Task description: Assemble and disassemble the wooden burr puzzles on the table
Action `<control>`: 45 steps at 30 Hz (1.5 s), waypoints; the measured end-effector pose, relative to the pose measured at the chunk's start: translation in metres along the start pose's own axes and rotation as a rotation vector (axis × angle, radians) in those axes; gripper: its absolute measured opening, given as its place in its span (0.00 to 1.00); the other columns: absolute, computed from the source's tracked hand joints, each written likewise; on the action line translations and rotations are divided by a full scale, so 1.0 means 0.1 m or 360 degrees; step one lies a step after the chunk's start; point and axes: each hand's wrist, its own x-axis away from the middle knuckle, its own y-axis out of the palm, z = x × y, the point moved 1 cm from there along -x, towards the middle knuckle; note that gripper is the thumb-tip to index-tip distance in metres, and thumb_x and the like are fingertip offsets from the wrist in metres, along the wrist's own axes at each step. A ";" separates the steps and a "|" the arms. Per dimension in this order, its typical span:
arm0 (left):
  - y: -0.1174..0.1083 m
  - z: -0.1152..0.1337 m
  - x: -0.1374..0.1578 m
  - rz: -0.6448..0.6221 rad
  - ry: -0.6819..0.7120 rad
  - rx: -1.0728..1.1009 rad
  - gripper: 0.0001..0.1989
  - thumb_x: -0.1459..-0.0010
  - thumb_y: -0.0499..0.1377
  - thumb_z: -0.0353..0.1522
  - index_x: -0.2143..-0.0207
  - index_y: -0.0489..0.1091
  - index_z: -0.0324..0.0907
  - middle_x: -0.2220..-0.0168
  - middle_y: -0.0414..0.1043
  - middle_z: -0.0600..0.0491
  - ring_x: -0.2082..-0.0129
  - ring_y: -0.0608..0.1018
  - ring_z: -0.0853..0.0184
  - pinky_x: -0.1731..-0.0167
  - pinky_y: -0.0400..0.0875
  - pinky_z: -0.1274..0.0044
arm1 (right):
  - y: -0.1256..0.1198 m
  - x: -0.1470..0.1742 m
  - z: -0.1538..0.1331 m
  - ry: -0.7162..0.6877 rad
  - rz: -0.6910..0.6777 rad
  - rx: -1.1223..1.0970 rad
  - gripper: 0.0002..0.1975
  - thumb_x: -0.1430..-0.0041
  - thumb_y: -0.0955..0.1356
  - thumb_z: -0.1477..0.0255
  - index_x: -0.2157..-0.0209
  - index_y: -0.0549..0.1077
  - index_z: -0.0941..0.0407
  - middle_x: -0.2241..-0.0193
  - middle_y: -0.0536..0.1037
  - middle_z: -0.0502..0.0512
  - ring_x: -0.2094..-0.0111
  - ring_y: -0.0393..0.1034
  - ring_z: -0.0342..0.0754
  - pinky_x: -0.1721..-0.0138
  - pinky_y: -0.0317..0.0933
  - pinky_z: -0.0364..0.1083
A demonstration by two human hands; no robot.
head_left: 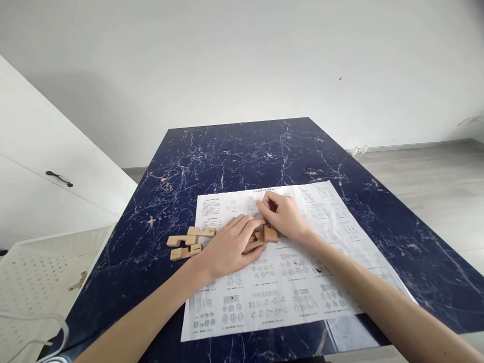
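Wooden blocks point(270, 234) over printed sheet point(278, 282) on table point(234, 156); left hand point(233, 242) wraps them, fingers closed; right hand point(283, 214) curled at blocks' far edge, cannot tell whether gripping; uneven push from right could knock blocks askew, loose left hold could let one slip

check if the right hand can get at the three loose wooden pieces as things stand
Probably not straight across: the left hand, gripping the wooden assembly, lies between the right hand and the loose pieces. Reaching around past its knuckles looks possible.
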 end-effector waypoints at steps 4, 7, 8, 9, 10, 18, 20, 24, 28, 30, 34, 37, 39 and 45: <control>-0.02 -0.04 0.00 -0.0004 -0.0023 0.0004 0.21 0.30 0.65 0.39 0.40 0.62 0.47 0.45 0.75 0.47 0.45 0.78 0.54 0.45 0.76 0.61 | -0.01 0.01 -0.01 0.0003 -0.0011 0.0027 0.18 0.32 0.67 0.66 0.76 0.58 0.51 0.83 0.66 0.45 0.79 0.58 0.44 0.74 0.55 0.46; -0.02 -0.05 0.02 0.0047 -0.0031 -0.0058 0.21 0.31 0.65 0.42 0.43 0.63 0.47 0.46 0.76 0.46 0.46 0.79 0.52 0.45 0.76 0.60 | -0.01 0.02 -0.03 -0.0010 -0.0021 0.0048 0.18 0.32 0.67 0.66 0.76 0.58 0.51 0.82 0.68 0.46 0.79 0.59 0.44 0.73 0.56 0.46; -0.02 -0.06 0.03 0.0066 -0.0029 -0.0082 0.20 0.31 0.65 0.42 0.44 0.64 0.46 0.47 0.76 0.46 0.47 0.79 0.52 0.46 0.76 0.60 | -0.01 0.03 -0.04 -0.0012 -0.0022 0.0060 0.18 0.32 0.67 0.66 0.76 0.59 0.51 0.81 0.69 0.46 0.79 0.60 0.44 0.73 0.57 0.46; -0.01 -0.06 0.04 0.0079 -0.0025 -0.0103 0.19 0.31 0.66 0.42 0.46 0.64 0.45 0.48 0.76 0.46 0.47 0.79 0.52 0.47 0.76 0.60 | -0.01 0.03 -0.04 -0.0013 -0.0021 0.0078 0.19 0.31 0.67 0.66 0.76 0.59 0.51 0.81 0.69 0.46 0.79 0.59 0.43 0.73 0.56 0.46; 0.00 -0.06 0.05 0.0087 -0.0021 -0.0121 0.19 0.31 0.66 0.42 0.47 0.65 0.44 0.49 0.76 0.46 0.48 0.79 0.52 0.47 0.76 0.60 | -0.02 0.03 -0.04 -0.0018 -0.0019 0.0103 0.19 0.31 0.67 0.67 0.76 0.58 0.51 0.81 0.68 0.46 0.79 0.58 0.43 0.73 0.56 0.46; 0.03 -0.06 0.09 0.0147 -0.0009 -0.0187 0.18 0.28 0.61 0.47 0.55 0.68 0.41 0.56 0.77 0.48 0.55 0.80 0.56 0.53 0.77 0.63 | -0.07 0.02 0.00 -0.0163 0.0017 0.0313 0.20 0.31 0.66 0.68 0.75 0.54 0.51 0.81 0.59 0.43 0.79 0.50 0.42 0.75 0.51 0.45; 0.04 -0.05 0.10 0.0151 -0.0010 -0.0205 0.18 0.27 0.60 0.47 0.56 0.68 0.41 0.56 0.77 0.48 0.56 0.80 0.56 0.54 0.77 0.64 | -0.09 0.01 0.01 -0.0196 0.0014 0.0362 0.20 0.31 0.66 0.68 0.75 0.54 0.51 0.81 0.59 0.43 0.79 0.51 0.42 0.75 0.51 0.45; 0.06 -0.04 0.11 0.0201 -0.0009 -0.0258 0.18 0.27 0.60 0.47 0.58 0.68 0.41 0.58 0.77 0.48 0.59 0.80 0.58 0.56 0.76 0.65 | -0.12 0.00 0.04 -0.0253 0.0008 0.0451 0.20 0.31 0.66 0.68 0.75 0.54 0.51 0.82 0.59 0.43 0.80 0.51 0.42 0.75 0.51 0.45; 0.10 -0.04 0.12 0.0232 -0.0005 -0.0368 0.20 0.29 0.61 0.49 0.61 0.68 0.40 0.62 0.76 0.49 0.62 0.79 0.58 0.59 0.76 0.66 | -0.15 -0.01 0.10 -0.0304 -0.0053 0.0529 0.20 0.30 0.66 0.67 0.75 0.55 0.51 0.82 0.61 0.44 0.80 0.53 0.43 0.75 0.51 0.45; 0.10 -0.03 0.13 0.0238 0.0011 -0.0431 0.20 0.29 0.62 0.48 0.62 0.69 0.39 0.63 0.76 0.48 0.62 0.79 0.57 0.59 0.76 0.66 | -0.16 -0.01 0.13 -0.0357 -0.0085 0.0598 0.19 0.30 0.66 0.66 0.75 0.56 0.51 0.82 0.61 0.44 0.80 0.53 0.43 0.74 0.51 0.45; 0.11 -0.02 0.15 0.0255 0.0031 -0.0471 0.19 0.27 0.60 0.46 0.62 0.69 0.39 0.63 0.77 0.47 0.62 0.80 0.57 0.59 0.77 0.66 | -0.19 -0.01 0.16 -0.0420 -0.0108 0.0674 0.20 0.29 0.66 0.66 0.74 0.56 0.52 0.83 0.61 0.43 0.81 0.52 0.43 0.75 0.49 0.45; 0.12 -0.01 0.16 0.0290 -0.0004 -0.0461 0.19 0.25 0.57 0.46 0.62 0.69 0.39 0.63 0.77 0.47 0.61 0.81 0.57 0.59 0.77 0.66 | -0.20 0.01 0.11 -0.0415 -0.0093 0.0631 0.20 0.28 0.67 0.65 0.74 0.58 0.52 0.82 0.63 0.44 0.80 0.53 0.43 0.74 0.50 0.45; 0.13 -0.01 0.16 0.0318 -0.0036 -0.0458 0.19 0.24 0.56 0.46 0.62 0.68 0.40 0.64 0.78 0.48 0.61 0.82 0.57 0.59 0.77 0.66 | -0.21 0.03 0.06 -0.0404 -0.0099 0.0546 0.20 0.26 0.66 0.63 0.74 0.62 0.52 0.81 0.66 0.45 0.79 0.56 0.43 0.73 0.53 0.45; 0.12 -0.01 0.19 0.0367 -0.0214 -0.0337 0.18 0.23 0.53 0.46 0.60 0.66 0.41 0.66 0.78 0.51 0.67 0.83 0.58 0.67 0.75 0.69 | -0.19 0.09 -0.08 -0.0541 -0.0422 0.0230 0.13 0.27 0.70 0.60 0.64 0.76 0.54 0.74 0.74 0.49 0.77 0.63 0.43 0.73 0.57 0.45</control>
